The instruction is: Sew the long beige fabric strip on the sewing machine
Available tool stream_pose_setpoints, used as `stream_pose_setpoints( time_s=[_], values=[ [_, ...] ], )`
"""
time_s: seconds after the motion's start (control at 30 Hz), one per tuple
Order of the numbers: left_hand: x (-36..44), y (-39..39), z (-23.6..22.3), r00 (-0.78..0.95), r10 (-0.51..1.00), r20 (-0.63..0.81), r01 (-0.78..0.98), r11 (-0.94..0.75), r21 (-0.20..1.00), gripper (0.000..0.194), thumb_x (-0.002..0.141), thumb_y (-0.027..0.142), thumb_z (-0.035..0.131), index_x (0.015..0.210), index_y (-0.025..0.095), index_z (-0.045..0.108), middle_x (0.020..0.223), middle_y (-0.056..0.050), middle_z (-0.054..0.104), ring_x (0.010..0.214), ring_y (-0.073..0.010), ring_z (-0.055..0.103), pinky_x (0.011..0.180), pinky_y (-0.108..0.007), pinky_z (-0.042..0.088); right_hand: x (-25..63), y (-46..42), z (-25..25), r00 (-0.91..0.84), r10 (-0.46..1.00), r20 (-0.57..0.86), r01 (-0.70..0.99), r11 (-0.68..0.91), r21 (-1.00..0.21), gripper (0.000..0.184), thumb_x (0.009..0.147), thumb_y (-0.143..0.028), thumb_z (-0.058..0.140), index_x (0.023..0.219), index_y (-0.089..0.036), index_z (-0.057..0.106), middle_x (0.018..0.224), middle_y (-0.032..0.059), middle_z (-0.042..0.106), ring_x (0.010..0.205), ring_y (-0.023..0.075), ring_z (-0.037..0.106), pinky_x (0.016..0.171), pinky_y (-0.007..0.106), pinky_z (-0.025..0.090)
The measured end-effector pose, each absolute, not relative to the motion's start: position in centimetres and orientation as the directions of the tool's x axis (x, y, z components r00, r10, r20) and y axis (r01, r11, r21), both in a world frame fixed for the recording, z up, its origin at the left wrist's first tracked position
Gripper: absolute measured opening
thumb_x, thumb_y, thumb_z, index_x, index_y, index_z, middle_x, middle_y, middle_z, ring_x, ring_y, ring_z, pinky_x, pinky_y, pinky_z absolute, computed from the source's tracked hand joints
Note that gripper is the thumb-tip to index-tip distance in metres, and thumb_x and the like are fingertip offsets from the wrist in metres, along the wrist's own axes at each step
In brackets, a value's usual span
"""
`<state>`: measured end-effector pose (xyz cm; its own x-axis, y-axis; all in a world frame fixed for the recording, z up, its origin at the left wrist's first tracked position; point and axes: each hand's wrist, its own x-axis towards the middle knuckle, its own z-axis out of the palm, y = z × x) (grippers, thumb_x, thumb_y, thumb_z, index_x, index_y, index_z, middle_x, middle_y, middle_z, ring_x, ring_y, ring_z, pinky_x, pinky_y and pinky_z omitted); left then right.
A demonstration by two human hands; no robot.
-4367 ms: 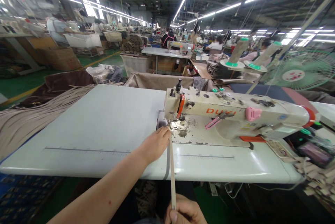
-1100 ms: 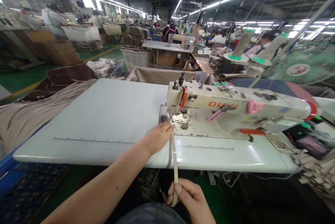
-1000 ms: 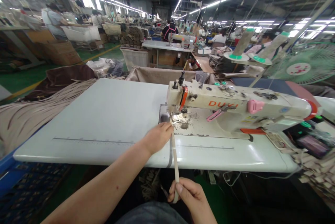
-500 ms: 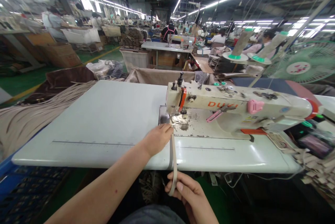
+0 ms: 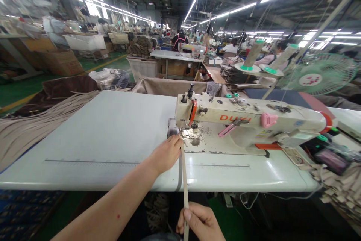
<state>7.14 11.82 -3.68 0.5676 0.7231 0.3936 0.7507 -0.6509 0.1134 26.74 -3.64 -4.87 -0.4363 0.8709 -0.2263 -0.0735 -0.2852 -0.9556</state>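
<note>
A narrow beige fabric strip [image 5: 184, 181] runs from the needle area of the sewing machine [image 5: 225, 111] down over the table's front edge. My left hand [image 5: 168, 152] rests on the table close to the presser foot, its closed fingers pressed on the strip's upper end. Below the table edge, my right hand [image 5: 199, 221] pinches the strip between thumb and fingers. Between the two hands the strip looks straight. The strip's end at the needle is hidden by my left fingers.
The white sewing table [image 5: 84, 132] bears a printed ruler line. Long beige strips [image 5: 56, 115] hang over its left side. More short strips [image 5: 341, 184] are heaped at the right. A green fan [image 5: 313, 77] and thread cones [image 5: 252, 56] stand behind the machine.
My right hand has moved down and toward me, and the strip, curled at its lower end before, now runs straighter. My left hand stays by the needle. The view has shifted slightly.
</note>
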Motion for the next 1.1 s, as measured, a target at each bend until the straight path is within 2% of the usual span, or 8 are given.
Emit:
stream_pose_setpoints(
  time_s=[0.27, 0.4, 0.53, 0.6, 0.67, 0.77, 0.87, 1.1],
  values=[
    [6.9, 11.6, -4.1, 0.571, 0.728, 0.378, 0.753, -0.649, 0.111, 0.017, 0.102, 0.014, 0.047, 0.116, 0.015, 0.057, 0.125, -0.013, 0.062, 0.126, -0.0274, 0.058, 0.106, -0.042, 0.055, 27.4, -3.8, -5.1, -0.501, 0.847, -0.178, -0.042, -0.229, -0.972, 0.049, 0.094, -0.060, 0.065, 0.078, -0.016, 0.081, 0.070, 0.0044, 0.066, 0.064, 0.0151, 0.061, 0.065, 0.027, 0.045],
    [6.7, 11.5, -4.3, 0.606, 0.714, 0.350, 0.737, -0.670, 0.090, 0.016, 0.102, 0.014, 0.048, 0.114, 0.015, 0.058, 0.121, -0.012, 0.063, 0.125, -0.0270, 0.059, 0.106, -0.042, 0.056, 27.4, -3.4, -4.5, -0.542, 0.836, -0.083, -0.012, -0.106, -0.994, 0.046, 0.096, -0.057, 0.064, 0.077, -0.019, 0.081, 0.075, 0.0058, 0.068, 0.073, 0.0182, 0.063, 0.072, 0.030, 0.046],
    [6.7, 11.5, -4.4, 0.609, 0.718, 0.337, 0.737, -0.670, 0.094, 0.016, 0.103, 0.014, 0.047, 0.114, 0.015, 0.058, 0.120, -0.011, 0.063, 0.127, -0.0271, 0.059, 0.107, -0.041, 0.055, 27.3, -3.2, -4.4, -0.486, 0.874, 0.000, 0.034, 0.019, -0.999, 0.043, 0.093, -0.055, 0.068, 0.072, -0.020, 0.079, 0.082, 0.0073, 0.067, 0.082, 0.0222, 0.065, 0.077, 0.033, 0.049],
    [6.7, 11.5, -4.3, 0.604, 0.720, 0.343, 0.737, -0.668, 0.103, 0.015, 0.103, 0.014, 0.047, 0.114, 0.015, 0.058, 0.120, -0.011, 0.063, 0.127, -0.0270, 0.059, 0.106, -0.041, 0.056, 27.1, -3.2, -5.0, -0.410, 0.912, 0.017, 0.059, 0.045, -0.997, 0.040, 0.092, -0.056, 0.069, 0.077, -0.021, 0.079, 0.085, 0.0075, 0.067, 0.083, 0.0225, 0.065, 0.078, 0.033, 0.049],
    [6.7, 11.4, -4.2, 0.593, 0.720, 0.360, 0.738, -0.665, 0.115, 0.014, 0.103, 0.014, 0.048, 0.113, 0.015, 0.058, 0.120, -0.011, 0.063, 0.124, -0.0266, 0.060, 0.105, -0.041, 0.056, 26.9, -3.3, -5.9, -0.329, 0.944, -0.009, 0.030, 0.001, -1.000, 0.037, 0.091, -0.058, 0.070, 0.091, -0.022, 0.080, 0.087, 0.0076, 0.070, 0.081, 0.0219, 0.065, 0.076, 0.033, 0.050],
    [6.7, 11.3, -4.0, 0.583, 0.722, 0.373, 0.743, -0.660, 0.115, 0.013, 0.103, 0.015, 0.048, 0.110, 0.017, 0.058, 0.121, -0.011, 0.063, 0.120, -0.0260, 0.062, 0.104, -0.042, 0.057, 26.6, -3.5, -6.9, -0.300, 0.945, -0.132, -0.108, -0.172, -0.979, 0.043, 0.090, -0.061, 0.071, 0.108, -0.022, 0.076, 0.082, 0.0068, 0.074, 0.075, 0.0205, 0.066, 0.070, 0.031, 0.051],
    [6.7, 11.3, -3.9, 0.588, 0.725, 0.358, 0.743, -0.659, 0.114, 0.013, 0.103, 0.015, 0.047, 0.109, 0.017, 0.059, 0.120, -0.011, 0.063, 0.121, -0.0259, 0.062, 0.104, -0.042, 0.057, 26.5, -3.7, -6.6, -0.318, 0.926, -0.204, -0.131, -0.256, -0.958, 0.041, 0.091, -0.058, 0.071, 0.098, -0.019, 0.077, 0.076, 0.0068, 0.075, 0.071, 0.0193, 0.066, 0.069, 0.030, 0.052],
    [6.7, 11.5, -4.0, 0.599, 0.722, 0.346, 0.734, -0.668, 0.125, 0.015, 0.104, 0.016, 0.046, 0.113, 0.016, 0.058, 0.118, -0.011, 0.063, 0.126, -0.0259, 0.059, 0.108, -0.041, 0.054, 26.8, -4.2, -5.3, -0.310, 0.921, -0.237, -0.089, -0.276, -0.957, 0.043, 0.092, -0.057, 0.070, 0.084, -0.016, 0.080, 0.073, 0.0075, 0.076, 0.070, 0.0197, 0.068, 0.069, 0.030, 0.052]
  ],
)
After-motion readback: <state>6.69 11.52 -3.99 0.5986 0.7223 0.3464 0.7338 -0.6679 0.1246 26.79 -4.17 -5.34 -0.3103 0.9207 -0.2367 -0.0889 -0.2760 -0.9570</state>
